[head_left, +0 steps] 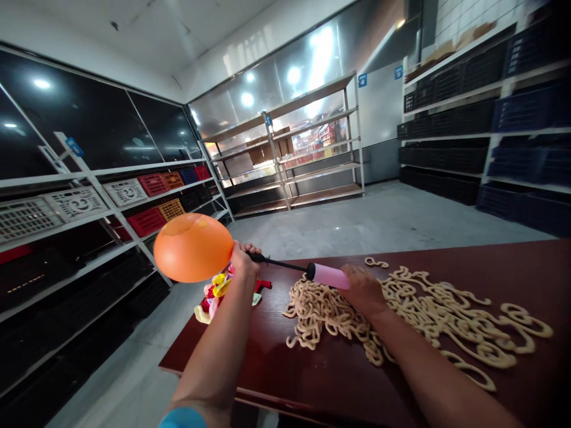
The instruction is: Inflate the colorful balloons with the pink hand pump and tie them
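An orange balloon (pixel 193 248), swollen with air, sticks out to the left of my left hand (pixel 245 260). That hand is closed around the balloon's neck and the black nozzle end of a balloon pump. My right hand (pixel 363 288) is wrapped round the pink barrel of the balloon pump (pixel 329 276). Between the hands the pump's thin black rod shows, drawn out. Under my left forearm lies a small heap of limp coloured balloons (pixel 219 286). Below and beyond my right hand spreads a pile of beige curly pieces (pixel 319 306), their kind unclear.
The dark red table (pixel 276 362) has its near left corner beside my left arm. Shelves with crates (pixel 80 202) stand on the left, and dark crates (pixel 450 128) fill racks on the right. A metal shelf unit (pixel 321 193) stands at the back, across the grey floor (pixel 383 217).
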`<state>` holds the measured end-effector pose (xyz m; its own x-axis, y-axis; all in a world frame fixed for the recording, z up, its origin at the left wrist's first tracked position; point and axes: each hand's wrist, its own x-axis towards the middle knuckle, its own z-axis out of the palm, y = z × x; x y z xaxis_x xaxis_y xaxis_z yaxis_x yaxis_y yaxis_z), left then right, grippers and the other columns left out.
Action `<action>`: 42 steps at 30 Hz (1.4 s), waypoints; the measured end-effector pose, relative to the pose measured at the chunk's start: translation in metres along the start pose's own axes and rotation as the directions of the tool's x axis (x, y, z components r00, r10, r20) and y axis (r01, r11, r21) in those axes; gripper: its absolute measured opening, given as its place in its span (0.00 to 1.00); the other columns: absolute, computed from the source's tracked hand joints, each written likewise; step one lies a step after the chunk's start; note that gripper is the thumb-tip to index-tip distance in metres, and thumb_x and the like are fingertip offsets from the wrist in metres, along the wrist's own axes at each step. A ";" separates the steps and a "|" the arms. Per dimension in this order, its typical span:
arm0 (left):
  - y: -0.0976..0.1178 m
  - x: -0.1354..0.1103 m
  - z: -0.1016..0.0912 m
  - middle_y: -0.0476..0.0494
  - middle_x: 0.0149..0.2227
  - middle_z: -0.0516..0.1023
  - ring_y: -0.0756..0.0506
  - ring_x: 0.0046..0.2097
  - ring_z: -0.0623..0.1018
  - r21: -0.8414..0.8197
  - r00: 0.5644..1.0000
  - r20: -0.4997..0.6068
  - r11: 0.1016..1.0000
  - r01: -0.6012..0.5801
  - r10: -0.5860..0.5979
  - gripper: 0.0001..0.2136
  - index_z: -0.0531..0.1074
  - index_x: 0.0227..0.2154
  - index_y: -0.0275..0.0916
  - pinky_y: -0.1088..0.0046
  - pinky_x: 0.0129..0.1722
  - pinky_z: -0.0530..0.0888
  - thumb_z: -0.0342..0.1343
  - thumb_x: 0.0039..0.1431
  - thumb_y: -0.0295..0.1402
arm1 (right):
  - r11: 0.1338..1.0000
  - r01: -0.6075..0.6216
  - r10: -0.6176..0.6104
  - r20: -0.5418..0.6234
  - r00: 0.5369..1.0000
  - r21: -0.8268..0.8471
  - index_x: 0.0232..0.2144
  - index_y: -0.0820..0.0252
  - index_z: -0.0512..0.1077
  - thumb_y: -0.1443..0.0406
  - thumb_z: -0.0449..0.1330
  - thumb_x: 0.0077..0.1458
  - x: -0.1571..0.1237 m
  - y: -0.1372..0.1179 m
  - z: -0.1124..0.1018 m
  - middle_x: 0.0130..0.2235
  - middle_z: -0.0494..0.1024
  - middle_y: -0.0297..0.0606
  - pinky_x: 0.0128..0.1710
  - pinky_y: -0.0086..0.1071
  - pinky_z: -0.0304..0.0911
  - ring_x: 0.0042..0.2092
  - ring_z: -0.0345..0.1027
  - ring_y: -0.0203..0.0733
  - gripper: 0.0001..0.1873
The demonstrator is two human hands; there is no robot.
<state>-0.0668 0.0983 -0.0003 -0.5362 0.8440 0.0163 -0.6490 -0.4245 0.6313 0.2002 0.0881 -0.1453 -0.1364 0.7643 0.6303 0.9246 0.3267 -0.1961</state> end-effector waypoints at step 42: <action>-0.092 -0.048 -0.003 0.53 0.16 0.54 0.54 0.17 0.59 -0.139 0.976 -0.072 0.971 0.193 -0.204 0.17 0.49 0.16 0.39 0.75 0.20 0.61 0.45 0.58 0.37 | 0.994 0.105 -0.106 -0.027 0.994 -0.043 0.45 0.61 0.65 0.49 0.57 0.48 -0.002 -0.021 -0.029 0.42 0.72 0.45 0.45 0.41 0.49 0.44 0.62 0.49 0.27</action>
<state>0.0170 0.0962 -0.0617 -0.4300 0.8869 -0.1691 -0.8087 -0.2951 0.5088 0.1913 0.0638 -0.1202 -0.2241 0.7098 0.6678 0.9196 0.3808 -0.0961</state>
